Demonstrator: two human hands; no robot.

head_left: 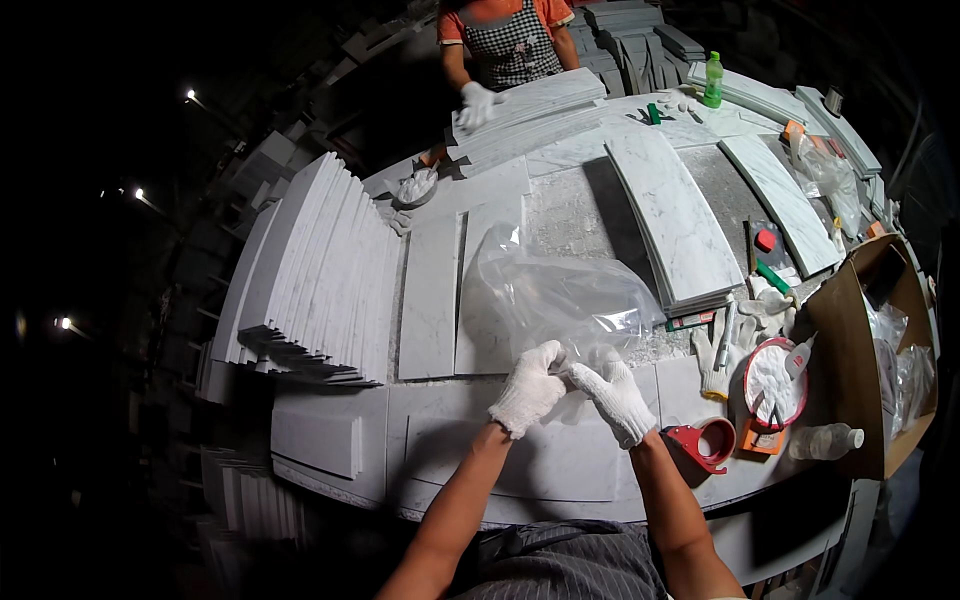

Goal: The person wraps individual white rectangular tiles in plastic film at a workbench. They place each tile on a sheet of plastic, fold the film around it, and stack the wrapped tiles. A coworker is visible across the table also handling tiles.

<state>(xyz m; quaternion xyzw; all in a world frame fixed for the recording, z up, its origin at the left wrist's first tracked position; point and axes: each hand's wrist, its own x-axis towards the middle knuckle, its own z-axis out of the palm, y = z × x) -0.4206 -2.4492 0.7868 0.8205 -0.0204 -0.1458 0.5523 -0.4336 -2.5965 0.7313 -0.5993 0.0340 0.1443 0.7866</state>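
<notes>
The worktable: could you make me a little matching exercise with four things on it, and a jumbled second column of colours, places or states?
Things:
1. Plastic bag
2. Tape dispenser
3. Green bottle
4. Cardboard box

Matches:
A. Upright, toward the far side
B. Brown, open, on the right
C. Held by the left hand and right hand
D. Red, near the right wrist

Pairs: 1-C, 2-D, 3-A, 4-B

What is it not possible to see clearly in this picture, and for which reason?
Head view: the exact finger grip of the left hand and right hand, hidden by folds of the clear plastic bag and overlapping fingers.
Head view: the co-worker's head, cut off by the top edge.
Head view: the bottom of the cardboard box, hidden by its near wall.
</notes>
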